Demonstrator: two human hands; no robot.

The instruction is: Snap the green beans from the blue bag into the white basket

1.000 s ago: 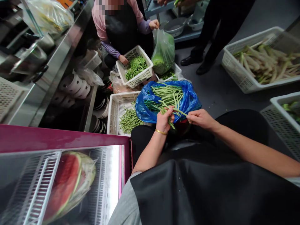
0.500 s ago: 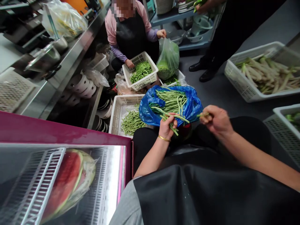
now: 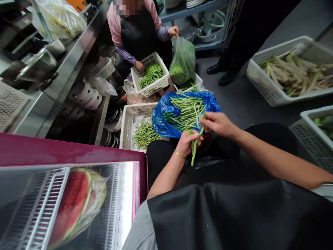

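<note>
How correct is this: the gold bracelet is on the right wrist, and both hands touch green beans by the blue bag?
Wrong wrist: the head view shows the gold bracelet on that of the left hand, which, like the right hand, does touch green beans by the blue bag.

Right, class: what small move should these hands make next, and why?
Probably the right hand should snap a piece off the held beans: the left hand steadies them, the right fingertips meet their upper end, and short pieces lie in the white basket beside the blue bag.
</note>
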